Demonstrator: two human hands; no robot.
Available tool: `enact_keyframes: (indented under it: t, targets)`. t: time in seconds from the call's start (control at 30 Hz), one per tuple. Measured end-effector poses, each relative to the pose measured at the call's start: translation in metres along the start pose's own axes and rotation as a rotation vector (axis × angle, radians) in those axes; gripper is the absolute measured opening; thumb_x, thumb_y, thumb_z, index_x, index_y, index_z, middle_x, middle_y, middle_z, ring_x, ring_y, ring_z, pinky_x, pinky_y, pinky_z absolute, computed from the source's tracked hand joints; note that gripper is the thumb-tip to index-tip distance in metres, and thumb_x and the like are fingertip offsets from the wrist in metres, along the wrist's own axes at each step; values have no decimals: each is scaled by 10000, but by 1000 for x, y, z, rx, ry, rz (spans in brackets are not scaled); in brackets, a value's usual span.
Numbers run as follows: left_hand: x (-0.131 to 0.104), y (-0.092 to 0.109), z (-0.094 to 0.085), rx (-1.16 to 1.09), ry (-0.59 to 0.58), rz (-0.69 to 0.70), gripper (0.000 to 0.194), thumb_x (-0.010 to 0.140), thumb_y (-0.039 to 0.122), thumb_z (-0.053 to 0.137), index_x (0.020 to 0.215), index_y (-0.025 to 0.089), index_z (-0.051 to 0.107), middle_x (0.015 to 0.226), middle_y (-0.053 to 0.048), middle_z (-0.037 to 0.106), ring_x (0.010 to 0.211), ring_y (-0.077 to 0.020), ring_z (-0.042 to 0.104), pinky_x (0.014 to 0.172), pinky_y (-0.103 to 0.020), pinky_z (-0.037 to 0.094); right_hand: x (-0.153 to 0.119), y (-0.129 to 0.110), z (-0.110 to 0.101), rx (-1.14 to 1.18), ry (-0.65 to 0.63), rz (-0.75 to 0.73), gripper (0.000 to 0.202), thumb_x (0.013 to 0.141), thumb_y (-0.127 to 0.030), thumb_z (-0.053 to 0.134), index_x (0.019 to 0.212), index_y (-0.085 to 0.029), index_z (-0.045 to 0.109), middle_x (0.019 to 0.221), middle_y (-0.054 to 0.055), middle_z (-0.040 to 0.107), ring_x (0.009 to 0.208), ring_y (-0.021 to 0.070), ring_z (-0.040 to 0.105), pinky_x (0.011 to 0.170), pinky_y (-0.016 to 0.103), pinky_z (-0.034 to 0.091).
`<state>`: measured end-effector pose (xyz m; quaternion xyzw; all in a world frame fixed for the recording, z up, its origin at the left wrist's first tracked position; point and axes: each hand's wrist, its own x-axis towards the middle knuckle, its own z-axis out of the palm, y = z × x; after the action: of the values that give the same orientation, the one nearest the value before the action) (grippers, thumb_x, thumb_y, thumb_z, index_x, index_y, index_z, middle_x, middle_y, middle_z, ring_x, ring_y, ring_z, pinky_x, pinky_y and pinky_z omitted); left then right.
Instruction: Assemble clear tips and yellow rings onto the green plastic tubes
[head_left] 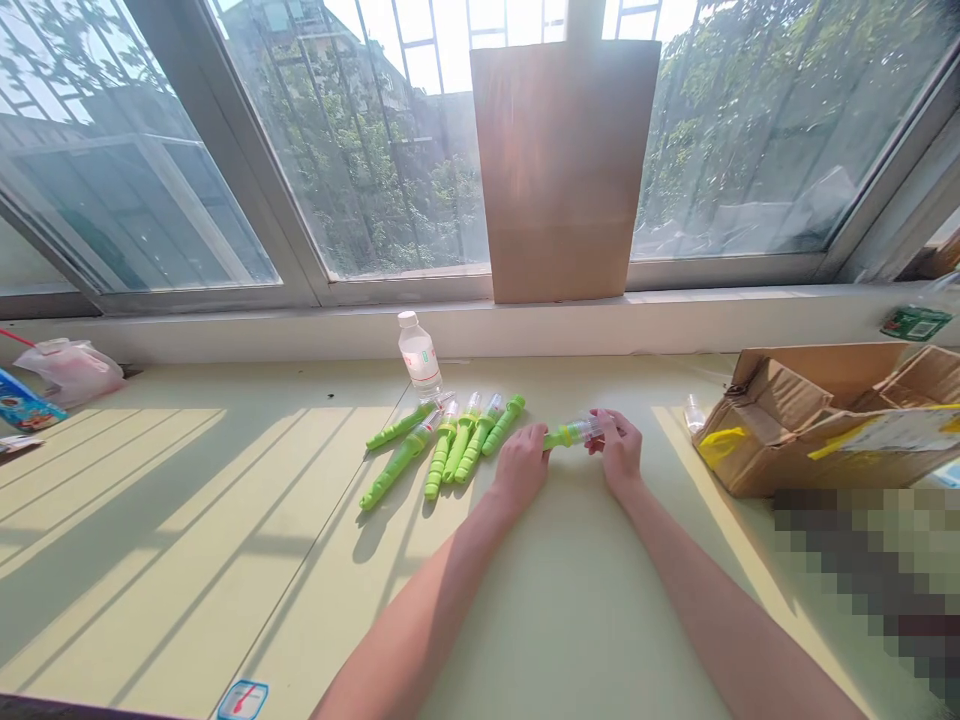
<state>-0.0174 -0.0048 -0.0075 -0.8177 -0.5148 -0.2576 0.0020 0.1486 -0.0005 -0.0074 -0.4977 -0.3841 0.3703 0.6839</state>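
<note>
My left hand (523, 463) is closed around the green end of a ribbed green tube with a clear plastic end (568, 434). At the other end, the fingers of my right hand (619, 452) grip the clear part. The tube lies nearly level between both hands, just above the table. To the left of my hands, several similar green tubes (463, 455) lie in a loose fan, most with clear ends pointing away from me. What exactly these tubes are I cannot tell.
Behind the tubes stands a clear water bottle (421, 362) with a white cap. An open cardboard box (817, 440) is at the right, with a small clear piece (694, 412) beside it. A cardboard sheet (564, 175) leans against the window. A pinkish plastic bag (71, 372) sits far left.
</note>
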Motion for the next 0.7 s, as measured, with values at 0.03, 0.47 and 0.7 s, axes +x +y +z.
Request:
enact_keyframes:
  t: [0.03, 0.47, 0.7]
  targets:
    - [0, 0, 0, -19, 8, 27, 231, 868, 145, 537, 1096, 185, 533, 999, -68, 634, 923, -208, 600, 791, -328, 481, 1, 0, 0, -37, 44, -2, 413, 767, -541, 627, 900, -152, 661, 565, -19, 574, 444, 119, 504, 414, 244, 409]
    - [2, 0, -3, -22, 73, 17, 113, 863, 117, 580, 938, 195, 547, 977, -49, 589, 932, -206, 550, 794, -329, 470, -3, -1, 1, -224, -32, -82, 372, 807, -535, 573, 900, -181, 640, 522, -43, 518, 445, 116, 454, 439, 237, 367]
    - [2, 3, -2, 27, 57, -16, 257, 858, 248, 614, 1093, 172, 548, 1041, -82, 616, 976, -248, 564, 832, -381, 454, -5, -3, 3, -241, 52, -114, 322, 824, -516, 538, 784, -198, 568, 500, -44, 511, 425, 125, 463, 425, 242, 367]
